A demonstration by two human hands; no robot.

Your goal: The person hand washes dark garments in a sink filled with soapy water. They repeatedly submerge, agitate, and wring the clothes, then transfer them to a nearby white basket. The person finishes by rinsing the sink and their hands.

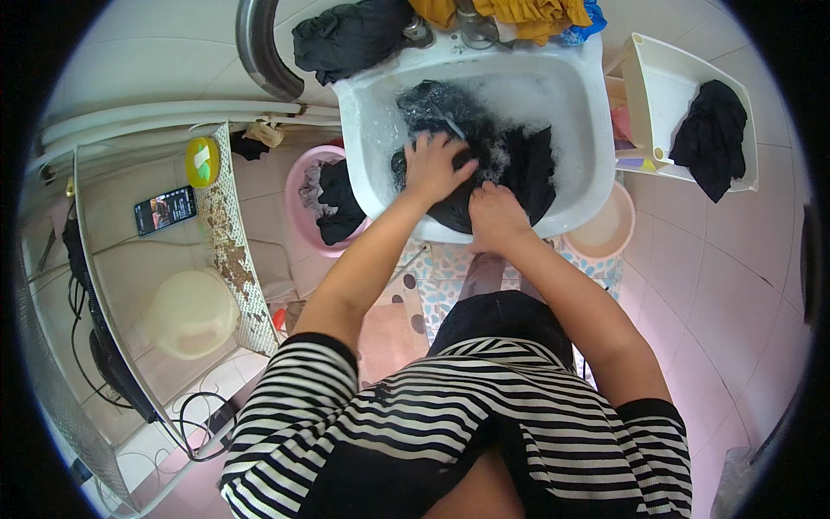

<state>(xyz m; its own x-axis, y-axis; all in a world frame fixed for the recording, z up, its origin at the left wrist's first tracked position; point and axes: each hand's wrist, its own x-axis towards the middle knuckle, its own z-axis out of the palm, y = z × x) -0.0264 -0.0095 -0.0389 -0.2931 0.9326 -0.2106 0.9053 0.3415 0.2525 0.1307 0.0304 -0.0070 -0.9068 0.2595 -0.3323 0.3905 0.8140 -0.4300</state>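
Observation:
A black garment [530, 175] lies wet in a white washbasin [587, 139], in water with suds. My left hand [436, 165] rests on the cloth near the basin's middle, its fingers spread. Lower and to the right, by the front rim, my right hand [496, 211] is closed on a fold of the garment. Part of the cloth is under water and foam. A dark cloth [350, 39] is draped over the basin's back left corner, beside the tap [476, 32].
Mustard cloth [538, 16] lies behind the basin. A pink basin [292, 201] with laundry stands at left, a basin [603, 224] of cloudy water below right. A cream shelf [694, 58] holds black cloth [712, 139]. A phone [166, 211] is on the left rack [233, 253].

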